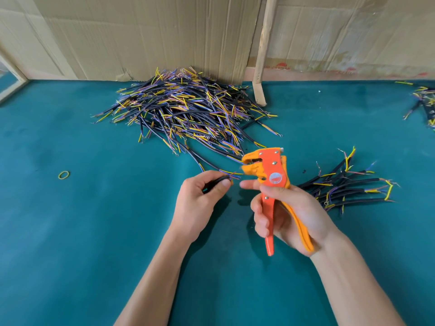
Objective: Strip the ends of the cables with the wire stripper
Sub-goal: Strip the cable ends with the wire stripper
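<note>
My left hand pinches a short black cable whose thin coloured inner wires stick out to the right. An orange and yellow wire stripper stands upright in my right hand, handles down, its jaws apart and pointing left. The cable's wire tips lie just left of the jaws, not between them. A big heap of black cables with coloured wire ends lies behind on the green table. A smaller bundle of cables lies to the right of my right hand.
The table is covered in teal cloth. A yellow rubber band lies at the left. Cardboard sheets and a wooden stick stand at the back. More cables lie at the far right edge.
</note>
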Demonstrator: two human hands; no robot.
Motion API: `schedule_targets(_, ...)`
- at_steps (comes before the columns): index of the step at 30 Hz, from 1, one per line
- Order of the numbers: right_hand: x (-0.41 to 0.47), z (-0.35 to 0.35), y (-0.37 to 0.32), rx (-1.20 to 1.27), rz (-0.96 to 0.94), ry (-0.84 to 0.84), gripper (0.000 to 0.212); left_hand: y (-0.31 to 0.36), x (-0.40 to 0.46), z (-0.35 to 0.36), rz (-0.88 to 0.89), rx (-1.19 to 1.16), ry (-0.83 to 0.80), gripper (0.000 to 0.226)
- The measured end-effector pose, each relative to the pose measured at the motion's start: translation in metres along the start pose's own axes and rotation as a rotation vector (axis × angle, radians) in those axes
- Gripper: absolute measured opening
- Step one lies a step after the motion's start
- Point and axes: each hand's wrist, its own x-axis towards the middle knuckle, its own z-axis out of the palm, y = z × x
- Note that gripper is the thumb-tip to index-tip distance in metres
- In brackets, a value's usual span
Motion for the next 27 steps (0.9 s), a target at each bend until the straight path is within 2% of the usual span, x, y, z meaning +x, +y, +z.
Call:
schedule_targets(5,0.002,-0.007,-0.005,0.119,-0.164,0.169,0.048,0.005,-0.002,0.002,0.007,0.048,-0.086,0.009)
schedule_targets(9,0.005,-0.007,-0.002,0.08,-0.184,0.147,0.042,0.008,-0.003,0.005,0.105,0.27,-0.194,0.016)
schedule_targets(12,0.005,-0.005,0.0,0.071,-0.165,0.135,0.037,0.009,-0.003,0.005,0.119,0.299,-0.194,0.013)
schedule_targets(18,0.005,-0.004,-0.002,-0.015,-0.211,0.221,0.038,0.011,-0.002,0.005,0.022,0.093,-0.231,0.013)
schedule_targets(23,0.005,0.001,0.001,-0.035,-0.151,0.11,0.026,0.015,0.001,0.001,-0.069,-0.182,-0.262,0.016)
schedule_targets(27,0.004,0.002,0.003,-0.032,-0.155,0.097,0.025,0.017,0.001,0.003,-0.069,-0.177,-0.254,0.01)
